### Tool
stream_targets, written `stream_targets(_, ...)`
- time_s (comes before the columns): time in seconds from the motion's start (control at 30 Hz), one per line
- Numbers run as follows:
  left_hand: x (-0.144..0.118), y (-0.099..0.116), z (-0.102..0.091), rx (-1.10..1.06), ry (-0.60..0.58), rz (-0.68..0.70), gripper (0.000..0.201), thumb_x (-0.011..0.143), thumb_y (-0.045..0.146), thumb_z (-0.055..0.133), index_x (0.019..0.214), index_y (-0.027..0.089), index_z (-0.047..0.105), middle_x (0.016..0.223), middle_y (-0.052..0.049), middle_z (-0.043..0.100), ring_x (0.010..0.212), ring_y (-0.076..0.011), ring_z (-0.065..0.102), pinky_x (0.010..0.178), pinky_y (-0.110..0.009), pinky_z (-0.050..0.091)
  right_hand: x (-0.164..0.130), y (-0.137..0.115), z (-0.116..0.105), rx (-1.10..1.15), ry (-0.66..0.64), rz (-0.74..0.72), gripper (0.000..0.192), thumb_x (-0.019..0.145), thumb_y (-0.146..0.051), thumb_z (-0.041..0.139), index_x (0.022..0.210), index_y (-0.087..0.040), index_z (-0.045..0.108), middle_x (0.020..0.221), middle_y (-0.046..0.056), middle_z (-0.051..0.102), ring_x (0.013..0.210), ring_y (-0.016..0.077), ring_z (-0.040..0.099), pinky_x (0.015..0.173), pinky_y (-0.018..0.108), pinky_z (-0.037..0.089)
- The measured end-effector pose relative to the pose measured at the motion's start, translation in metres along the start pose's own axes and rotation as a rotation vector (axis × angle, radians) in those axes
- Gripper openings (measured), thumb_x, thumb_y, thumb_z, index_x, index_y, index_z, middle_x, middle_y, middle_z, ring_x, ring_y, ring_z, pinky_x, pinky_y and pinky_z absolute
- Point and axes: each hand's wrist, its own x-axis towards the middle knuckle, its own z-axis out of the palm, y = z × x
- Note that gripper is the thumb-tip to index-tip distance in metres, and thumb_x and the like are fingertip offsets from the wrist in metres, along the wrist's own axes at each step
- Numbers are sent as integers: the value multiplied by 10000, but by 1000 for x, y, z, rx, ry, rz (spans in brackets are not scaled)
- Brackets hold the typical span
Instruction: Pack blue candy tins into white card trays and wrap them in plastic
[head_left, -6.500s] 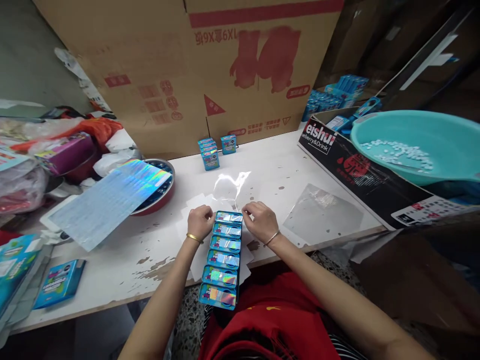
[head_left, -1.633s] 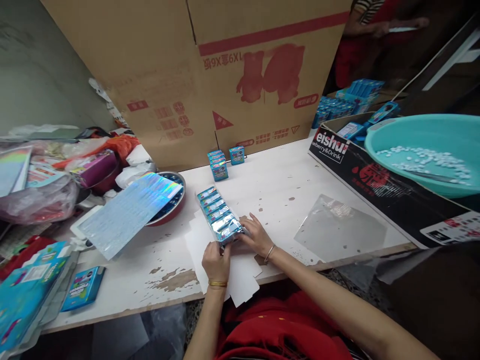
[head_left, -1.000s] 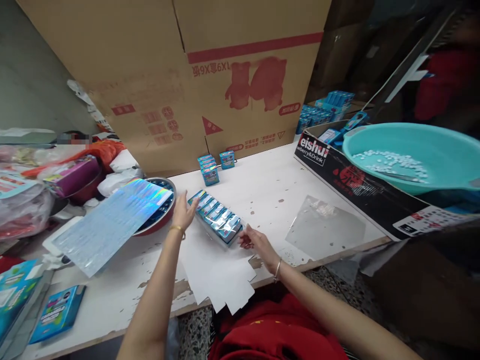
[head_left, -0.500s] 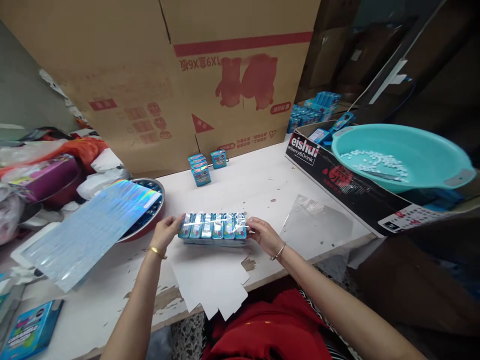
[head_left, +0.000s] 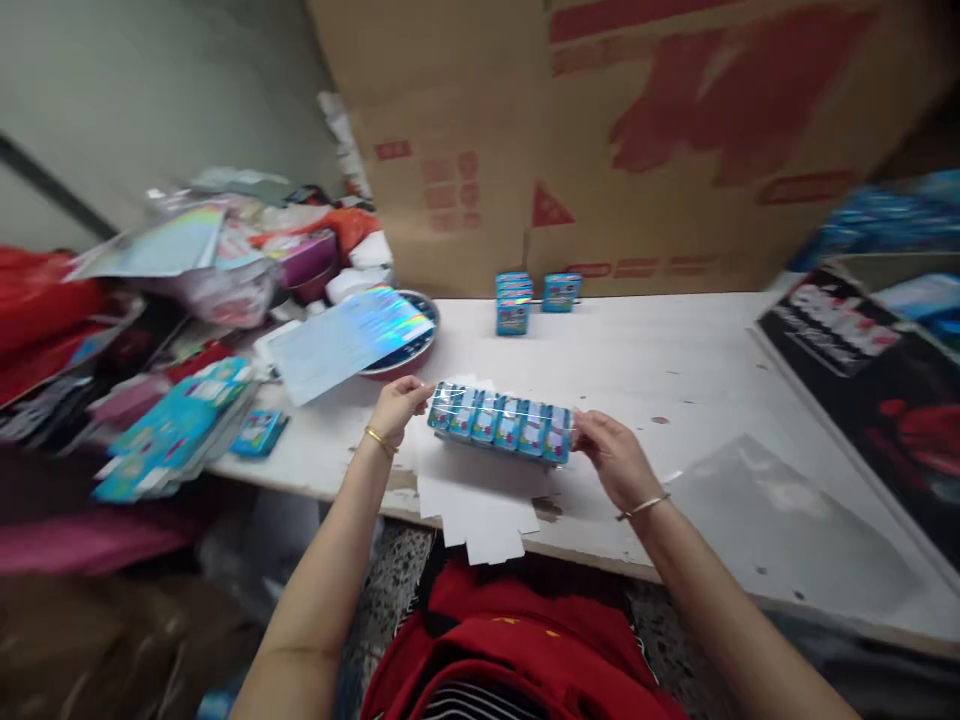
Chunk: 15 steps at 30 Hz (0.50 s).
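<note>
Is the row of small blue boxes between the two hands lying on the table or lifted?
Cannot tell for sure. The row of blue boxes is gripped at each end by the left hand and right hand, low over white sheets.

Left hand (head_left: 399, 403), right hand (head_left: 611, 458) grip ends of wrapped tin row (head_left: 501, 423) above white table (head_left: 675, 360).

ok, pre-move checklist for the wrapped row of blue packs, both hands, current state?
1. Left hand grips one end of the clear-wrapped row of small blue packs: ok.
2. Right hand grips the other end: ok.
3. Row level, packs aligned side by side: ok.
4. Wrap closed at the ends: cannot tell, hands cover them.
5. White cut paper sheets lie under the row, overhanging the edge of the white worn table: not ok.
6. Flat clear plastic bag lies apart from the right hand: ok.
</note>
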Motion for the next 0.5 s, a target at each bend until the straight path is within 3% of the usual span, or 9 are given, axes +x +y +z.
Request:
stream_targets(0.13, -75, -5, -41, -178, 151, -4, 337, 532, 379, 809, 598, 144, 578, 534, 31, 529, 464, -52, 433, 473, -193, 329, -4, -31, 19, -147, -261, -9, 413, 760, -542, 676, 608, -189, 524, 599, -20, 473, 596, 115, 423, 574, 243, 364)
stream_targets(0.3, -197, -28, -76, -409, 490, -39, 325, 542, 358, 819, 630, 147, 588, 514, 50, 488, 462, -51, 413, 467, -186, 334, -30, -59, 74, -211, -667, -24, 388, 793, -517, 660, 612, -198, 532, 608, -12, 458, 615, 130, 425, 574, 256, 358)
stream_targets(0.4, -270, -52, -90, -475, 706, -53, 351, 544, 381, 817, 612, 152, 561, 504, 54, 459, 469, -57, 401, 470, -190, 329, -56, -50, 114, -267, -907, 9, 387, 802, -522, 648, 611, -202, 540, 610, -9, 472, 621, 134, 429, 581, 261, 361)
stream_targets(0.5, -337, -78, -106, -480, 910, -61, 369, 534, 396, 819, 611, 149, 557, 521, 53, 457, 484, -56, 397, 476, -187, 320, -88, -20, 157, -262, -1091, 125, 423, 753, -557, 674, 586, -198, 525, 579, -15, 478, 595, 128, 437, 576, 261, 370)
